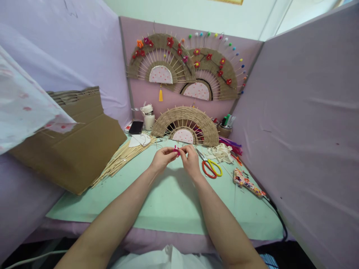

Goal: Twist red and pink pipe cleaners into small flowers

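Between my two hands, over the middle of the mint-green table, is a small magenta flower (176, 150) that looks like bent fuzzy pipe cleaner. My left hand (162, 158) pinches its left side with thumb and forefinger. On its right side my right hand (190, 158) grips it the same way; the fingertips cover part of it. Just behind the hands stands a woven twine fan (183, 112) with thin sticks and a dotted pink half-circle at its base. Scissors (211, 168) with one red and one yellow handle lie right of my right hand.
Thin sticks (120, 160) and cardboard (75, 145) lie left. A white bottle (148, 117) and a black phone (136, 127) stand behind. At right are cream scraps (221, 152), purple pipe cleaners (232, 145) and a flower-patterned glue gun (246, 183) with cord. Decorated fans (159, 41) hang behind.
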Tool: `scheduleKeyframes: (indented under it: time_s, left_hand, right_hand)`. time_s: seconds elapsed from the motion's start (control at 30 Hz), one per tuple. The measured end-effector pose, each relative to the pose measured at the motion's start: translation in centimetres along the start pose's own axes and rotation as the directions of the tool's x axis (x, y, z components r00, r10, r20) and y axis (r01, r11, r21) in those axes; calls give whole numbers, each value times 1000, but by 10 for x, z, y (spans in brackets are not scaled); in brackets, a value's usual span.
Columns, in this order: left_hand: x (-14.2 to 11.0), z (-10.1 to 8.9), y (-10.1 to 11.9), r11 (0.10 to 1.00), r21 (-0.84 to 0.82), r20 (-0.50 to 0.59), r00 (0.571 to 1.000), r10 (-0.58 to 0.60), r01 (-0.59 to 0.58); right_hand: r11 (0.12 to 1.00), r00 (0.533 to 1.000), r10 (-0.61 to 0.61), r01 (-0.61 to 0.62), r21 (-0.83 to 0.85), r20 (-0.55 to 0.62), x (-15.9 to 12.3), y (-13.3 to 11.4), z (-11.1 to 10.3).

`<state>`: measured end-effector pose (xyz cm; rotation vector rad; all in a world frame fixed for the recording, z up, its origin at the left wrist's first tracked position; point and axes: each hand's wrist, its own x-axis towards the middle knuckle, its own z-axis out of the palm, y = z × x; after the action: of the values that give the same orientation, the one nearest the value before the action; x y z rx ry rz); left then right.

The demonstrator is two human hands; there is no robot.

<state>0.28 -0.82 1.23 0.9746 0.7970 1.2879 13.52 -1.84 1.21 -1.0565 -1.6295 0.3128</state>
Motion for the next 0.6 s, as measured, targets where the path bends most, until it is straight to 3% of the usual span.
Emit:
scheduleKeyframes:
  time_s: [0.2, 0.37, 0.6]
  left_hand:
    - [-3, 1, 5, 999, -2, -24, 999, -44, 44]
    - [-3, 2, 4, 1000, -10, -74, 997, -18, 17]
    - [3, -7, 3, 977, 208, -9, 999, -35, 36]
  right_hand:
    - [1000, 1000, 3, -3, -12, 8, 1, 5, 1]
    - [994, 997, -63, 67, -91, 47, 1, 9, 1]
    - [945, 971, -133, 184, -272, 197, 4, 11, -5]
